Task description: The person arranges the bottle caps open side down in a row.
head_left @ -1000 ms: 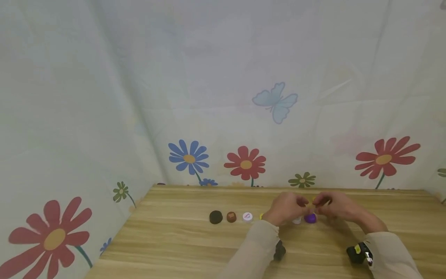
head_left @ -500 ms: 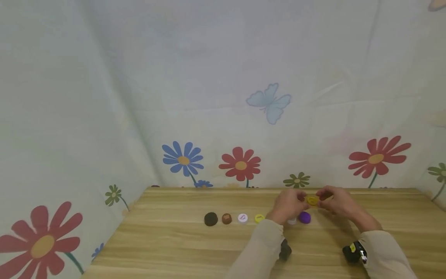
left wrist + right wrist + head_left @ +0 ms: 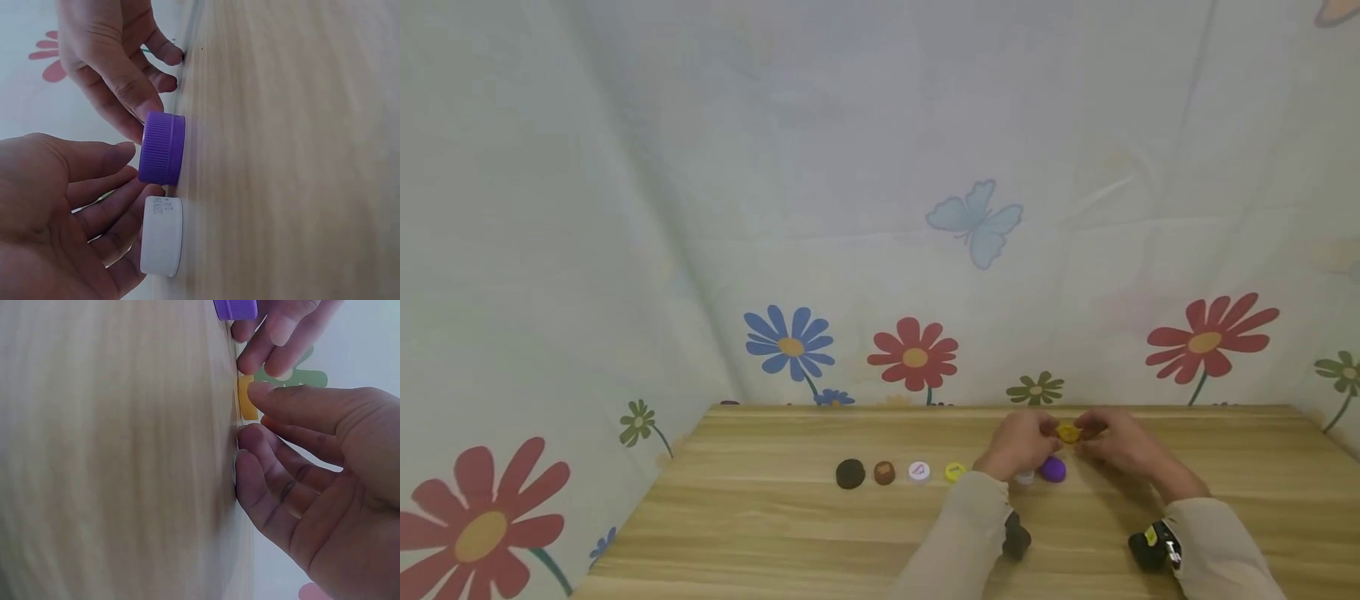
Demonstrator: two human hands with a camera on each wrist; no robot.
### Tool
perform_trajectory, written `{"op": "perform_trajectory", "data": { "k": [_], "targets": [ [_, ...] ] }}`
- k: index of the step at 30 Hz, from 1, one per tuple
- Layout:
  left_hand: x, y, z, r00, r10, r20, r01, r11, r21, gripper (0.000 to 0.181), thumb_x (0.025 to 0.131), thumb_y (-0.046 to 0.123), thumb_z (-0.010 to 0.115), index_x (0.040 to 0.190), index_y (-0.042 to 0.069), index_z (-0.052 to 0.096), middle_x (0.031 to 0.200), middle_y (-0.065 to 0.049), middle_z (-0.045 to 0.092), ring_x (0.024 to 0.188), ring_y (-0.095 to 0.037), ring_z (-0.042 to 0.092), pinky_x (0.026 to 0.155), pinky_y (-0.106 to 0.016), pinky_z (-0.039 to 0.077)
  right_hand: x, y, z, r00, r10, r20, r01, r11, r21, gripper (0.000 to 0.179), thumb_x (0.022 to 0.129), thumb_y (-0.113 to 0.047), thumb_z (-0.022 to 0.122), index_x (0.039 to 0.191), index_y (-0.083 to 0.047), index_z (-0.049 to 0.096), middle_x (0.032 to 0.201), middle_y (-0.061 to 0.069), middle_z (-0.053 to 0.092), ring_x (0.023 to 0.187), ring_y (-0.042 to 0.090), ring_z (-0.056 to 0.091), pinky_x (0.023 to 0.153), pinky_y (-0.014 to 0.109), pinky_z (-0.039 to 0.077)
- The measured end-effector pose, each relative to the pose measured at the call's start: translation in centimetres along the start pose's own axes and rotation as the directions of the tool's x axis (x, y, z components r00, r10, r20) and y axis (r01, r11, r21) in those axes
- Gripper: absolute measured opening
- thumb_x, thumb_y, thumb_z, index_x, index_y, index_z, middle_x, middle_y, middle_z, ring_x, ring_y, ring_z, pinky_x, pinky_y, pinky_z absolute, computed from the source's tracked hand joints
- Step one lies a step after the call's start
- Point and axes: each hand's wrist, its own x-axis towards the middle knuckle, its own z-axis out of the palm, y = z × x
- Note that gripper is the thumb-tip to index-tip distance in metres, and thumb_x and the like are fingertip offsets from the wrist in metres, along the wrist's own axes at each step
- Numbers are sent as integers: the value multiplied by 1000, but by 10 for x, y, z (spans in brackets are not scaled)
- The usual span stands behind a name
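A yellow bottle cap (image 3: pixel 1068 432) lies near the table's back edge between both hands. My right hand (image 3: pixel 1117 442) pinches at its right side; in the right wrist view the thumb overlaps the yellow cap (image 3: pixel 248 398). From the other side, my left hand (image 3: pixel 1018 442) has its fingertips right by the cap, fingers loosely bent. A purple ribbed cap (image 3: pixel 1053 469) stands in front of it, beside a white cap (image 3: pixel 1025 477) partly hidden by the left hand. Both show large in the left wrist view, where the purple cap (image 3: pixel 162 149) hides the yellow one.
Left along the same row sit a yellow cap (image 3: pixel 955 472), a white cap with a pink mark (image 3: pixel 919 472), a brown cap (image 3: pixel 884 472) and a black cap (image 3: pixel 850 473). The wood-grain table (image 3: pixel 775 525) ends at a flowered curtain (image 3: pixel 850 208).
The yellow cap, largely hidden between the hands a second ago, now shows behind the purple one. The fingers have drawn slightly apart around it; the head view has shifted a little.
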Motion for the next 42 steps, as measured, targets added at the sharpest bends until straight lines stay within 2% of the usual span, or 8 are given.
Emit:
{"op": "perform_trajectory", "data": {
  "k": [6,12,16,21,29,36,42],
  "targets": [
    [0,-3,0,1000,0,4,0,1000,-11,28,97,19,78,125,15,78,110,9,78,103,-3,67,93,-20,49,1,-3,3,1000,10,19,-10,1000,1,32,93,0,74,118,18,64,103,21,69,87,27,63,70,38,56],
    [0,-6,0,1000,0,1,0,999,-34,26,97,17,79,123,14,79,106,9,78,96,-1,67,90,-19,50,1,-4,4,1000,0,8,0,1000,7,35,92,0,76,118,19,62,101,21,69,89,29,64,70,37,56],
    [0,-6,0,1000,22,-1,-22,999,-26,25,97,17,79,122,14,79,106,8,79,96,-1,67,89,-19,49,2,-2,5,1000,-18,-5,18,1000,-16,37,91,-1,78,118,19,63,99,19,71,90,29,65,72,38,55],
    [-1,-5,-2,999,50,4,-50,999,-4,24,97,15,78,120,14,80,106,9,79,96,0,67,87,-17,48,2,0,7,999,-40,-21,39,998,-41,29,89,-1,80,109,15,68,96,15,72,90,27,67,76,37,55],
    [-1,-4,0,999,16,28,-15,1000,-21,20,97,16,77,116,16,82,106,12,78,97,1,65,88,-18,48,1,2,6,999,-38,-13,37,999,-27,22,88,-2,80,104,10,70,94,10,72,87,23,65,74,35,54],
    [0,-6,-1,998,57,-25,-58,996,-61,18,95,12,79,112,16,83,100,13,77,84,2,63,76,-15,47,-2,-3,-1,999,-49,22,49,999,1,24,90,-4,79,108,9,71,99,13,72,90,25,65,74,33,55],
    [-3,-5,-6,997,44,-71,-52,992,-117,18,92,10,82,107,20,85,94,16,76,76,3,61,68,-16,48,-7,-15,-8,996,-45,73,41,998,53,25,95,-2,73,116,9,69,103,13,72,88,26,66,70,35,57]
  ]
}}
